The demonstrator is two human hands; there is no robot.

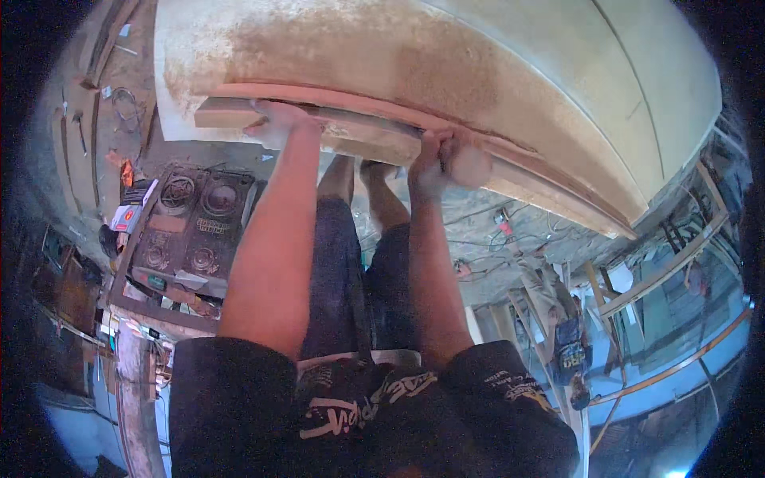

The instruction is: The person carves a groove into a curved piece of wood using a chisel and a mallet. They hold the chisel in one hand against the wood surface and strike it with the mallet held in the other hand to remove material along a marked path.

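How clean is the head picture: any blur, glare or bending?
Head view: left hand, right hand and the round object beside it look blurred. Same view: edges bow near the border; a bright light glares at lower right.

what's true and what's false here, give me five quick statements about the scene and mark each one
1. The left grip touches the long wooden beam. True.
2. The right grip is empty. False: it holds a blurred, round-ended object.
3. The shirt is dark with pale printing. True.
4. The large panel is one even colour. False: brown patches mark it.
5. The dark box with round shapes is left of the left forearm. True.
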